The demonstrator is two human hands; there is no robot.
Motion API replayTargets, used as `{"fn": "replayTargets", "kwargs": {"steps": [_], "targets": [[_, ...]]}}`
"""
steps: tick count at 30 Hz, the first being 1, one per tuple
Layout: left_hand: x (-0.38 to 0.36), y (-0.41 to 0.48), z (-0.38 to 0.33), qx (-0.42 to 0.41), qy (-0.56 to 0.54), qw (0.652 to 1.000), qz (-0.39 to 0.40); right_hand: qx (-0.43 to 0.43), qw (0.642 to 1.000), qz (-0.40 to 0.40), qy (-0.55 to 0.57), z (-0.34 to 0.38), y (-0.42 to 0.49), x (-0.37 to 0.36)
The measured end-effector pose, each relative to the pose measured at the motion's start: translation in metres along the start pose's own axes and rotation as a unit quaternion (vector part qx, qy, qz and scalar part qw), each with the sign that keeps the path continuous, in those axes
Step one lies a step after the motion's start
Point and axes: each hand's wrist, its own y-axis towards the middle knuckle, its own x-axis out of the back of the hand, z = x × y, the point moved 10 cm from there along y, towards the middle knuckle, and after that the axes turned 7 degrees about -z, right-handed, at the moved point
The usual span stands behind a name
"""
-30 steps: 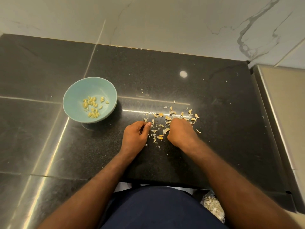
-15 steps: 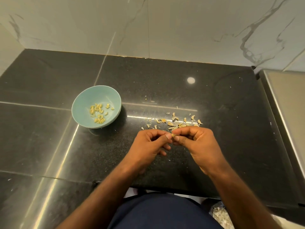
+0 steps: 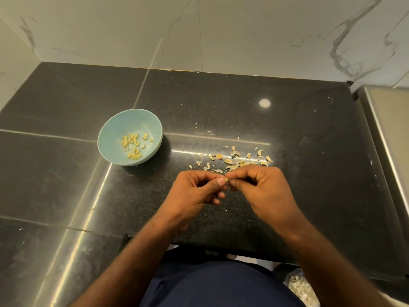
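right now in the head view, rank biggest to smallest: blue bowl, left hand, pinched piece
1. blue bowl and left hand: look alike, hand nearer the camera, so unranked
2. pinched piece: smallest

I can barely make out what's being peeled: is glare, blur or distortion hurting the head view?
Head view: a round light reflection and bright streaks glare off the polished black stone counter, one crossing the scattered pale husks; the small yellowish piece pinched by left hand and right hand is tiny but fairly sharp; wide-angle lens bows the counter edges.
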Motion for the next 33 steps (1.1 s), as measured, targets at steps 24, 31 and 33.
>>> {"fn": "replayTargets", "kwargs": {"steps": [24,31,33], "targets": [[0.042,0.033,-0.032,-0.034,0.039,0.999,-0.003,0.029,0.997,-0.065,-0.012,0.030,0.021,-0.039],[0.052,0.042,-0.023,-0.045,0.124,0.990,-0.042,-0.100,0.933,-0.084,0.335,0.009,0.019,-0.048],[0.062,0.046,-0.028,-0.074,0.163,0.982,-0.067,-0.107,0.939,-0.099,0.313,0.007,0.021,-0.045]]}}
